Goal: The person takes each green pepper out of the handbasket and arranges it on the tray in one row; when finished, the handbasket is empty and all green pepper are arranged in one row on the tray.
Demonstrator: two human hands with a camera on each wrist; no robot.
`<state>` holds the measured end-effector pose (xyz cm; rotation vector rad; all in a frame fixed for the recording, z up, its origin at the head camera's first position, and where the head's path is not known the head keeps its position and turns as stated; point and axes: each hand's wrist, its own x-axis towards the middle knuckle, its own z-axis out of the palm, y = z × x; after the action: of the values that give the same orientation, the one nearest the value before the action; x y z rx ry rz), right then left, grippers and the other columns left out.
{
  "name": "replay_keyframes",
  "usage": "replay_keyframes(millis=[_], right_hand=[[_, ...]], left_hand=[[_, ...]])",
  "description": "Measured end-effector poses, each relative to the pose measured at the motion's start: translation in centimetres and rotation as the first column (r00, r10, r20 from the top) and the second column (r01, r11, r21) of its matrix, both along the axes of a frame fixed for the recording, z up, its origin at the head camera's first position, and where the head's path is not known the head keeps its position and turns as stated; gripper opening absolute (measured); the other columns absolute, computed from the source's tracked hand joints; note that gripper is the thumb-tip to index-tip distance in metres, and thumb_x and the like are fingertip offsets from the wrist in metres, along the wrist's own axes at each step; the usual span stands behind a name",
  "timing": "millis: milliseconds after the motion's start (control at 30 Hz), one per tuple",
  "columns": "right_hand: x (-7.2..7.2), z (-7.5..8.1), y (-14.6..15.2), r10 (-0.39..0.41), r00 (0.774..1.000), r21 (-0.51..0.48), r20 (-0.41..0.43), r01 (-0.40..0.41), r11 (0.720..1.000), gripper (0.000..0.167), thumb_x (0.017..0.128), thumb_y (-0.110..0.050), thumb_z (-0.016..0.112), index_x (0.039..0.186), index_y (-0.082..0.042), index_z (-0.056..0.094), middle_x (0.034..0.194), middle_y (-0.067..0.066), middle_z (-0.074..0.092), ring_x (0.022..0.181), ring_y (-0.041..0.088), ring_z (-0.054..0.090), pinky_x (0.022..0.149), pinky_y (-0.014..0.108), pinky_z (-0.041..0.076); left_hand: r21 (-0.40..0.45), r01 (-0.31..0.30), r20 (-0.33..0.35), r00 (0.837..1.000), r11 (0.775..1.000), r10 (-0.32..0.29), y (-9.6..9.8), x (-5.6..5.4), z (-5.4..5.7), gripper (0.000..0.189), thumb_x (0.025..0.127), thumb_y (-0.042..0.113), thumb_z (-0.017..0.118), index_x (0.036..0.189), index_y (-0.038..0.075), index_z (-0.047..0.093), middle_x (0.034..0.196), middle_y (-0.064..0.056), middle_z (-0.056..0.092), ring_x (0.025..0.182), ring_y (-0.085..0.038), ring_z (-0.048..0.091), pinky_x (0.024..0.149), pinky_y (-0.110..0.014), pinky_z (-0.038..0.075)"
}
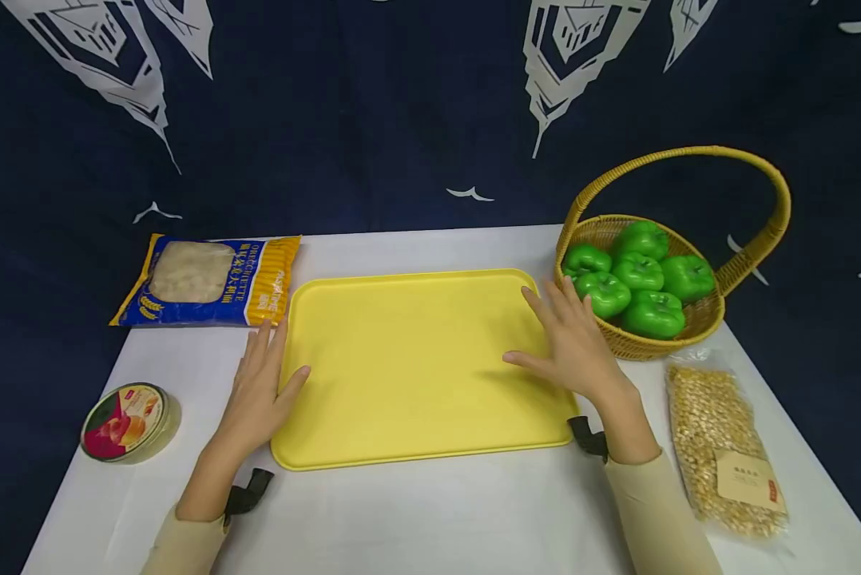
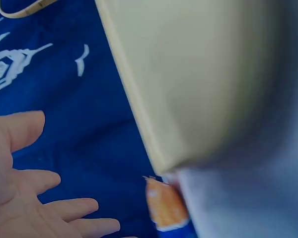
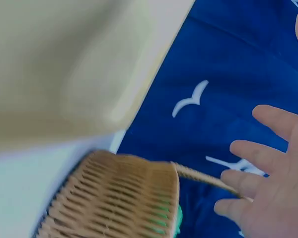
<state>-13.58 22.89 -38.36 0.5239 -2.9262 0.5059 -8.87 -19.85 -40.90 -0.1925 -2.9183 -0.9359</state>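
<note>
Flanking a yellow tray [image 1: 416,367], two spread hands lie at its nine and three o'clock edges, the tray resting mid-table on a white tabletop [image 1: 430,519]. The left hand [image 1: 258,399] has straight, slightly parted fingers directed toward one o'clock, the thumb angled toward two o'clock over the tray's rim; it grips nothing. The right hand [image 1: 570,343] is fanned wider, fingers toward eleven o'clock and thumb toward ten o'clock above the tray floor, likewise gripping nothing. In both wrist views the fingers show against the blue curtain [image 1: 373,144], with a visible gap between them and the tray.

Around the tray, a blue and orange bag [image 1: 193,279] lies at ten o'clock, just beside the tray's corner and the left fingertips; whether those fingertips touch it cannot be told. A round container [image 1: 132,423] stands toward eight o'clock, well apart. At two o'clock a wicker basket [image 1: 635,349] of green peppers [image 1: 639,271] sits close to the right fingertips, contact again uncertain. A bag of yellow kernels [image 1: 718,439] lies at four o'clock. Room for movement: a broad span of tray floor between the thumbs, and a wide strip of tabletop at six o'clock
</note>
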Motion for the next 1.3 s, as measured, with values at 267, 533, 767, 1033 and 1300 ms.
replay_keyframes(millis=[267, 533, 767, 1033, 1300], right_hand=[[1.0, 1.8, 3.2, -0.039, 0.987, -0.242, -0.157, -0.001, 0.97, 0.091, 0.076, -0.031, 0.084, 0.151, -0.009, 0.036, 0.156, 0.024, 0.03, 0.147, 0.045, 0.019, 0.112, 0.07, 0.017], [1.3, 3.3, 7.7, -0.304, 0.915, -0.406, -0.265, 0.18, 0.896, 0.087, 0.077, -0.033, 0.083, 0.149, -0.009, 0.04, 0.15, 0.022, 0.041, 0.14, 0.042, 0.036, 0.113, 0.064, 0.027], [2.0, 3.1, 11.0, -0.499, 0.851, -0.472, -0.164, 0.376, 0.797, 0.084, 0.082, -0.029, 0.079, 0.152, -0.013, 0.035, 0.152, 0.016, 0.039, 0.139, 0.038, 0.036, 0.114, 0.06, 0.027], [1.8, 2.3, 13.2, -0.641, 0.765, -0.479, 0.068, 0.588, 0.651, 0.083, 0.087, -0.039, 0.071, 0.155, -0.019, 0.027, 0.157, 0.009, 0.029, 0.144, 0.03, 0.03, 0.119, 0.047, 0.029], [1.4, 1.7, 14.0, -0.632, 0.768, -0.462, 0.107, 0.601, 0.652, 0.085, 0.088, -0.042, 0.068, 0.156, -0.015, 0.025, 0.157, 0.015, 0.027, 0.142, 0.037, 0.028, 0.116, 0.055, 0.028]], left_hand=[[0.122, -0.008, 0.084, 0.996, 0.992, -0.002, -1.4, 0.3, -2.0, 0.067, 0.103, 0.022, 0.047, 0.158, 0.01, 0.011, 0.161, -0.029, 0.007, 0.148, -0.05, -0.001, 0.114, -0.07, 0.006], [0.219, -0.01, 0.122, 0.992, 0.976, -0.017, -2.7, -0.2, -4.0, 0.066, 0.102, 0.018, 0.048, 0.158, 0.009, 0.014, 0.161, -0.028, 0.011, 0.149, -0.048, -0.006, 0.115, -0.068, -0.002], [0.216, -0.008, 0.139, 0.99, 0.976, -0.022, -2.8, -0.5, -4.8, 0.064, 0.101, 0.013, 0.05, 0.156, 0.004, 0.018, 0.159, -0.029, 0.015, 0.148, -0.049, -0.007, 0.115, -0.067, -0.007], [0.19, 0.0, 0.131, 0.991, 0.982, -0.025, -2.8, -0.5, -5.4, 0.06, 0.101, 0.01, 0.048, 0.153, -0.002, 0.023, 0.159, -0.028, 0.018, 0.149, -0.047, -0.006, 0.116, -0.064, -0.009], [0.18, -0.002, 0.086, 0.996, 0.984, -0.014, -2.7, -0.3, -5.6, 0.057, 0.1, 0.008, 0.048, 0.152, -0.002, 0.027, 0.158, -0.029, 0.021, 0.148, -0.049, -0.001, 0.116, -0.065, -0.006]])
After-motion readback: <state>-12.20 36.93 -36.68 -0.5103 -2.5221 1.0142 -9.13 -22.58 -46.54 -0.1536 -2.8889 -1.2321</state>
